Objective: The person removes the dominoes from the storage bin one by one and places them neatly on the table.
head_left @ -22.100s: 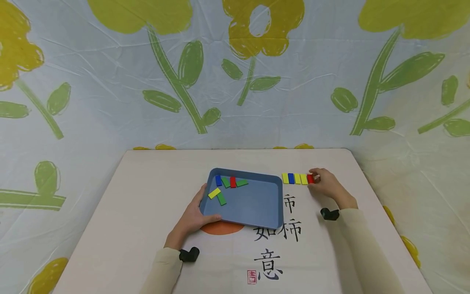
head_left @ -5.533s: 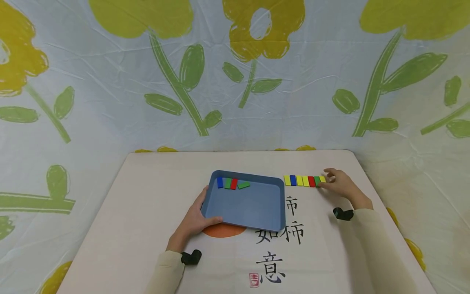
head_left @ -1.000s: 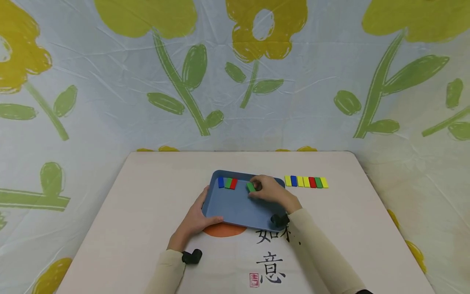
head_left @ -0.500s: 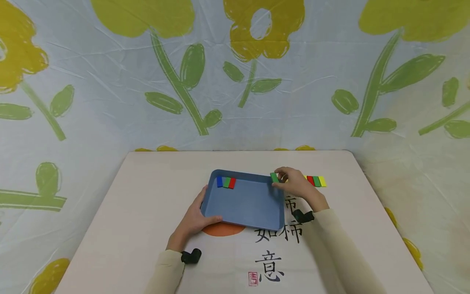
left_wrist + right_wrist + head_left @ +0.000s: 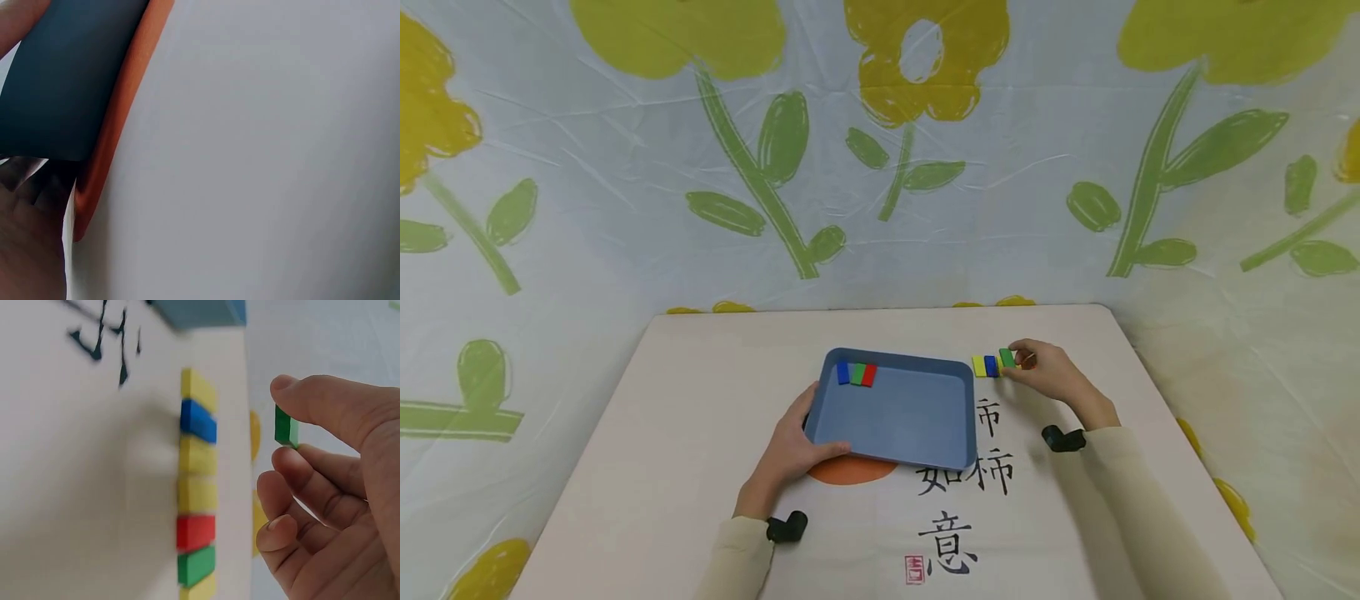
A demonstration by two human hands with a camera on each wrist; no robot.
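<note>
In the head view my right hand [image 5: 1054,377] pinches a small green block [image 5: 1007,358] between thumb and fingertips, above a row of coloured blocks. The right wrist view shows that green block [image 5: 285,428] upright, raised clear of the row. From far left, the row runs yellow [image 5: 199,389], blue [image 5: 199,422], two more yellows, red [image 5: 196,532], green [image 5: 197,565] and yellow; the right hand hides its right part in the head view. My left hand [image 5: 790,450] grips the blue tray [image 5: 910,421] at its near left corner, thumb over the rim.
Inside the tray, at its far left, lie a blue block [image 5: 843,373], a green block [image 5: 857,374] and a red block [image 5: 869,375]. A white sheet with black characters [image 5: 950,543] and an orange shape [image 5: 852,469] lies under the tray. A flowered cloth [image 5: 1000,208] hangs behind the table.
My right hand has picked the green block out of the tray and carried it right, over the row. Earlier, yellow and green blocks left the tray and the row grew. The left hand stays put.
</note>
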